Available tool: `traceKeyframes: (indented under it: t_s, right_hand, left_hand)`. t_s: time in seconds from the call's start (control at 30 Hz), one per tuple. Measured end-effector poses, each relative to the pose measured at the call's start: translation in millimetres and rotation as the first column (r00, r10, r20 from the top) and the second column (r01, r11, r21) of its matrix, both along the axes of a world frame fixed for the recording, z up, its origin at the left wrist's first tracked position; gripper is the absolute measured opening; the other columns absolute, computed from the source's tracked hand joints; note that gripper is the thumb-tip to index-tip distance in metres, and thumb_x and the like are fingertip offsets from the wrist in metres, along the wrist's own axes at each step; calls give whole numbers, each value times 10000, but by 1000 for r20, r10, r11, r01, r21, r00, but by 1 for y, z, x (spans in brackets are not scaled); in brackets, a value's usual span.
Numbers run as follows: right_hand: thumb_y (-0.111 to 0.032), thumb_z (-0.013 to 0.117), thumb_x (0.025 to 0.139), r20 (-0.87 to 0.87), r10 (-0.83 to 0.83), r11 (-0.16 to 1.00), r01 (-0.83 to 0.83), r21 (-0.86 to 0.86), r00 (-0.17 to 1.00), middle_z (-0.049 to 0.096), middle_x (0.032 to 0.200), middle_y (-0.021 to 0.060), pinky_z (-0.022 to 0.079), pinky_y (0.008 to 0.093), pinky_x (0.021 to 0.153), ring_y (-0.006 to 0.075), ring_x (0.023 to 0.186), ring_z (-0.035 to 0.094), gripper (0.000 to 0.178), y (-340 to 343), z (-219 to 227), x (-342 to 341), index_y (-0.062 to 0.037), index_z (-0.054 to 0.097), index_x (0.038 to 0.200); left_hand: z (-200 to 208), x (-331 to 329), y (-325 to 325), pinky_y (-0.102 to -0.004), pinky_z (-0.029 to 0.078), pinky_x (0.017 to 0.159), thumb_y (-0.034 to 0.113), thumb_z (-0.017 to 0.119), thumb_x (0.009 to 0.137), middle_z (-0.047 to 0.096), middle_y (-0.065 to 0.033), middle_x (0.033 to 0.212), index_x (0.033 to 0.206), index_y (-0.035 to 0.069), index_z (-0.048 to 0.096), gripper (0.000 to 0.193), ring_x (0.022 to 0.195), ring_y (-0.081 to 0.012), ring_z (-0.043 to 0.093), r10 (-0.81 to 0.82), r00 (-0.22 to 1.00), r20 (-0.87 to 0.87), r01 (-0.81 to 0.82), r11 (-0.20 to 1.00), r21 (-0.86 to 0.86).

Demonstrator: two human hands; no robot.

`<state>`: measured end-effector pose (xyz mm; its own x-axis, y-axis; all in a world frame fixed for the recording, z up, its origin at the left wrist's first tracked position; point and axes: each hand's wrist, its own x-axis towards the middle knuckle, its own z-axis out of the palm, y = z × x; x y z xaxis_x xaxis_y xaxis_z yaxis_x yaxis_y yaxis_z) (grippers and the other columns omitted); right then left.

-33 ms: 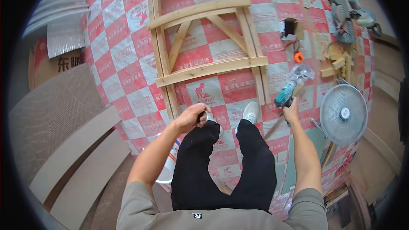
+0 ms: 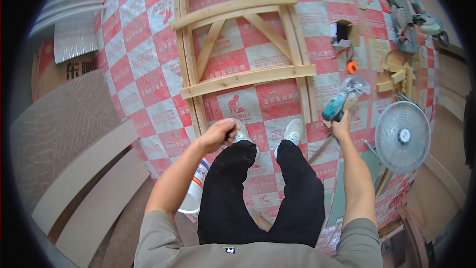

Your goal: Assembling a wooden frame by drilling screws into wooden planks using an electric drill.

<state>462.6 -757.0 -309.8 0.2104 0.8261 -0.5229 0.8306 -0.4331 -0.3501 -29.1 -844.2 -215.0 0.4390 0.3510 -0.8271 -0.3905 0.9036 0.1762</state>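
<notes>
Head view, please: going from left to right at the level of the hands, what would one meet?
Grey boards → left hand → white shoes → right hand gripping a teal power tool → white fan.

A pale timber frame with cross braces is lying on the red-and-white checkered floor covering, just ahead of the person's feet. A white standing fan is sitting to the right of it, with a grey mitre saw lying beyond the fan. Flat beige boards are lying to the left, and a white plastic bucket is standing beside the left leg.
</notes>
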Motion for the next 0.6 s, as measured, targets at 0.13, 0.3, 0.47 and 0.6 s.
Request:
traceKeyframes:
  t_s: [0.13, 0.3, 0.47, 0.6]
  right_hand:
    - [-146, 739, 774, 60, 35, 994, -41, 104, 998, 618, 1207, 251, 470, 481, 950, 431, 1114, 615, 639, 34, -99, 18, -55, 404, 1311]
    - [-150, 761, 770, 80, 13, 1000, -15, 25, 997, 616, 1220, 256, 459, 468, 972, 420, 1147, 601, 692, 49, -172, 21, -46, 394, 1347]
    - [-133, 734, 782, 104, 58, 992, -69, 105, 993, 609, 1219, 272, 454, 471, 991, 444, 1151, 590, 706, 61, -216, 3, -46, 379, 1386]
    - [-141, 760, 758, 76, 65, 991, -73, 110, 995, 629, 1194, 254, 466, 461, 980, 428, 1153, 597, 710, 55, -251, 23, -31, 412, 1367]
  left_hand:
    - [-68, -65, -45, -257, 304, 499, 265, 456, 1016, 411, 31, 663, 865, 117, 521, 221, 574, -100, 377, 26, 971, -237, -40, 998, -57]
    - [-126, -136, -111, -246, 256, 464, 244, 456, 1002, 351, 45, 634, 838, 123, 505, 209, 524, -86, 313, 241, 927, -288, -303, 933, -194]
    - [-183, -126, -104, -233, 267, 472, 328, 445, 1050, 379, 32, 672, 916, 131, 503, 245, 533, -89, 321, 351, 899, -260, -403, 898, -180]
    - [-240, -76, -74, -239, 327, 482, 399, 426, 1066, 439, -2, 725, 956, 123, 517, 311, 558, -111, 369, 459, 887, 60, -442, 878, -185]
